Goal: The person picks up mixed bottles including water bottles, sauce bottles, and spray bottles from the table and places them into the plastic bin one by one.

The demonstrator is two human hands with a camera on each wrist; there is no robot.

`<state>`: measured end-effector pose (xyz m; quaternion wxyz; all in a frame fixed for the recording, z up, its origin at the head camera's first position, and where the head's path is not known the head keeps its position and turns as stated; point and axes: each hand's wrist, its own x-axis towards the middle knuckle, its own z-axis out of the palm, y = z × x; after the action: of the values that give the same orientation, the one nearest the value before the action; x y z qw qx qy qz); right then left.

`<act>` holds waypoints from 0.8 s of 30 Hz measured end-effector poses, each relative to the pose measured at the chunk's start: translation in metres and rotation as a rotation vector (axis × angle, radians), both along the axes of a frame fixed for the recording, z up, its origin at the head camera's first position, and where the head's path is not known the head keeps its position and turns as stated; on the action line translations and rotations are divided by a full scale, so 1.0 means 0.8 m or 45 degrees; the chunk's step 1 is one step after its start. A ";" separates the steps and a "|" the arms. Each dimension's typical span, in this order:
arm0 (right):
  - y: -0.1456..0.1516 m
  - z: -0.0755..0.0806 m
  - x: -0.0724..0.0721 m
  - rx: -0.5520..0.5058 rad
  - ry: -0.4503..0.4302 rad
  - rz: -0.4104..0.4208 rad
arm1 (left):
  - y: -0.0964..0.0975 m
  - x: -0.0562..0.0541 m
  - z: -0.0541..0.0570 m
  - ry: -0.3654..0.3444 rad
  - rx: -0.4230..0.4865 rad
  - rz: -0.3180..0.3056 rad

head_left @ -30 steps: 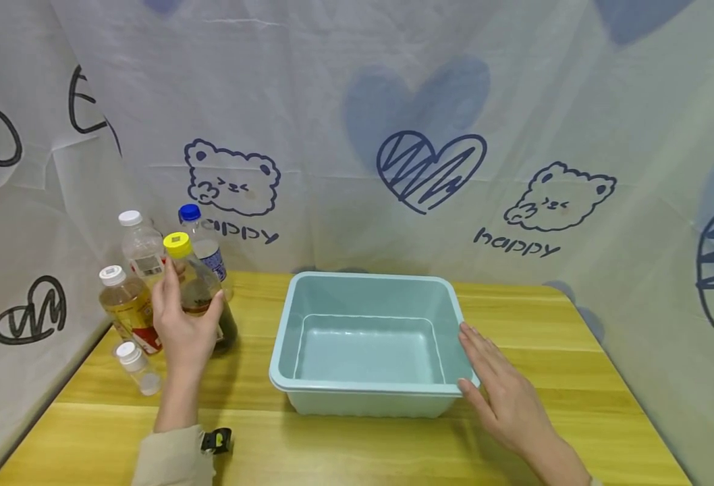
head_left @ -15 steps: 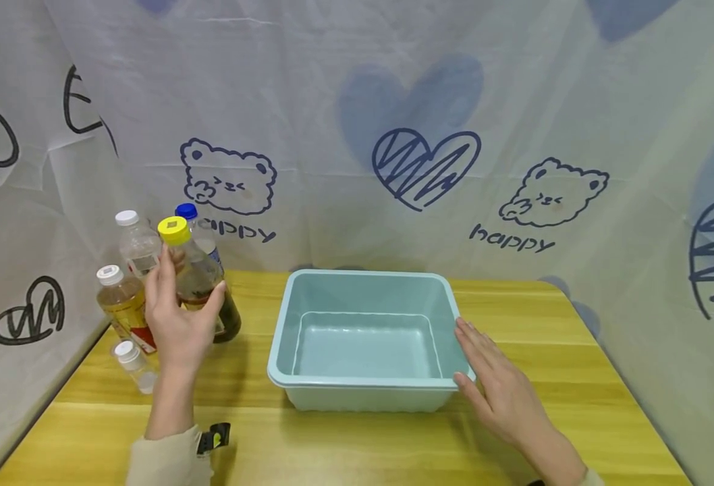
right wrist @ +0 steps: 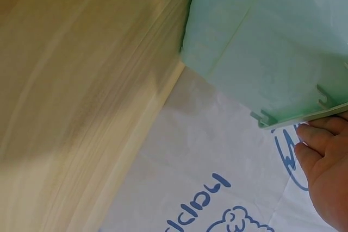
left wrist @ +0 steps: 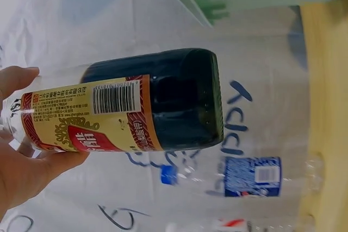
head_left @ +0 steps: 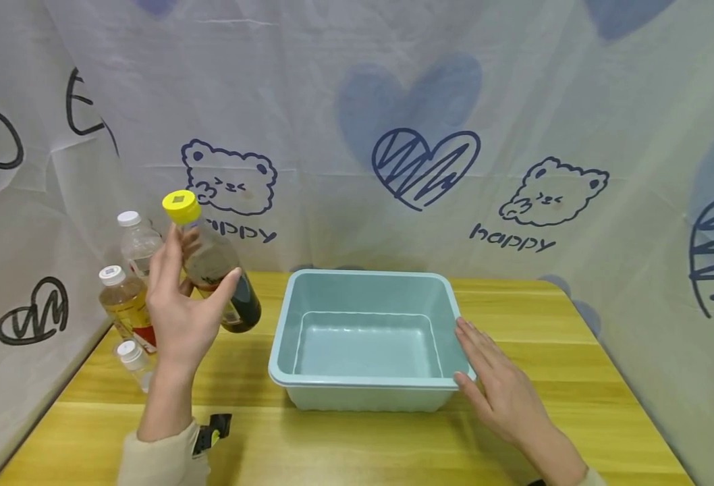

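Observation:
My left hand (head_left: 182, 320) grips a glass vinegar bottle (head_left: 210, 260) with a yellow cap by its upper part. The bottle is tilted, its base swung to the right and raised off the table. In the left wrist view the vinegar bottle (left wrist: 182, 99) shows dark liquid and a cream and red label with a barcode. Thumb and fingers wrap its neck end. My right hand (head_left: 505, 388) rests with extended fingers against the right rim of a pale blue-green plastic bin (head_left: 363, 383). Nothing lies inside the bin. From the right wrist, the fingers (right wrist: 321, 137) show along the bin's rim.
Left of the vinegar bottle stand a clear bottle (head_left: 138, 243), a yellow-labelled bottle (head_left: 127, 307) and a small white-capped bottle (head_left: 135, 358). A blue-capped bottle (left wrist: 253, 176) shows in the left wrist view. A printed cloth (head_left: 326, 202) hangs behind the wooden table (head_left: 551, 344).
My left hand has lifted the vinegar bottle off the table and moved it up and slightly right, with more tilt. My right hand stays at the bin's rim.

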<state>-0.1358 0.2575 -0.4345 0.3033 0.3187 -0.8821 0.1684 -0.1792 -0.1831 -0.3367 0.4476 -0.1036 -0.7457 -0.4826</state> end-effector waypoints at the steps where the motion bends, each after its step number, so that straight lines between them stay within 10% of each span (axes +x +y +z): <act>1: 0.000 0.000 0.000 0.000 -0.001 -0.002 | 0.003 0.001 0.004 -0.002 -0.005 -0.016; 24: 0.001 -0.003 0.000 -0.003 -0.016 -0.012 | 0.069 -0.005 0.044 -0.136 -0.105 -0.390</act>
<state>-0.1360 0.2585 -0.4370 0.2989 0.3132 -0.8853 0.1701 -0.1834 -0.1282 -0.3015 0.3239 -0.2085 -0.7632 -0.5188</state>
